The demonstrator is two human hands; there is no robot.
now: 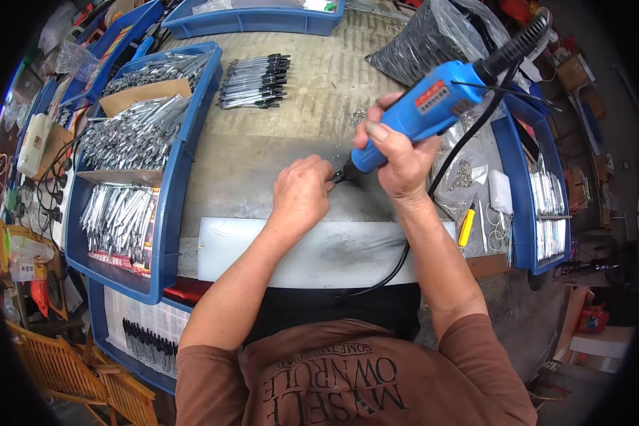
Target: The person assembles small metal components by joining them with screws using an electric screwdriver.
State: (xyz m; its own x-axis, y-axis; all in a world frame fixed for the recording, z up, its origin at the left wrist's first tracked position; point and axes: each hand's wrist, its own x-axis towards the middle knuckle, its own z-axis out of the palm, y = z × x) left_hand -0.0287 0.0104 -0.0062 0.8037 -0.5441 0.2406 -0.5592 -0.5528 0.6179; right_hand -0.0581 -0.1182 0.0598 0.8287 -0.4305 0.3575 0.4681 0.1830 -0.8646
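Note:
My right hand is wrapped round a blue electric screwdriver, which slants so its black nose points down and left. A black cable runs from its upper end. Close to that nose, my left hand is closed, with a small dark piece pinched at its fingertips; its kind is too small to make out. The screwdriver's nose meets or nearly meets this piece. Both hands are above the worn table, just beyond a whitish board along the near edge.
Blue trays on the left hold many silvery metal parts. Black-ended, pen-like assemblies lie in a row farther back. Right of my hands are a bag of dark parts, a yellow-handled screwdriver and another blue tray.

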